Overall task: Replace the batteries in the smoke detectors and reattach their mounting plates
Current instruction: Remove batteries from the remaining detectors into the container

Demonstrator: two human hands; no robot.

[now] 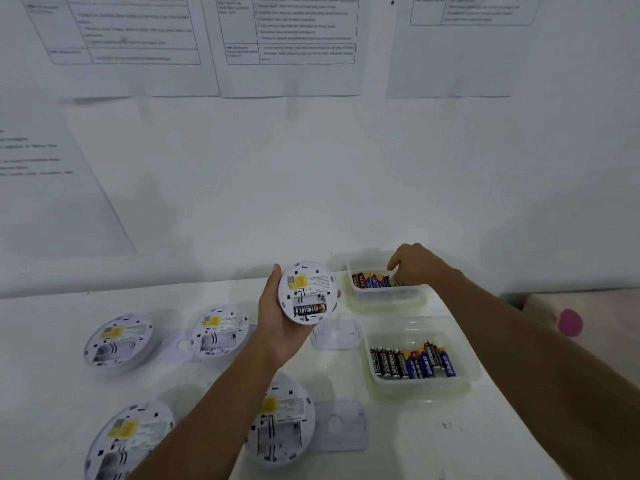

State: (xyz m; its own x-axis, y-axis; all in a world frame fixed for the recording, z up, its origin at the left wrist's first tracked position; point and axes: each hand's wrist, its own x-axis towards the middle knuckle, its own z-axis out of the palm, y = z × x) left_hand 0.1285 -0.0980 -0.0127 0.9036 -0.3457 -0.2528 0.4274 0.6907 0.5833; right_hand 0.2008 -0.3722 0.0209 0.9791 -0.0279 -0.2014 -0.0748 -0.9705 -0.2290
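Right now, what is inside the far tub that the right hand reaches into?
The far tub holds a row of batteries, red and blue. The right hand covers its right end, so whether the fingers hold one is hidden.

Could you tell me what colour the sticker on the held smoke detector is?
Yellow, seen in the head view on the smoke detector in the left hand.

left hand (282, 327) holding detector (307, 292), right hand (414, 265) in tub (388, 299)

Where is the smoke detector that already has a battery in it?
The smoke detector is held up in the left hand, centre of the head view, just left of the far battery tub.
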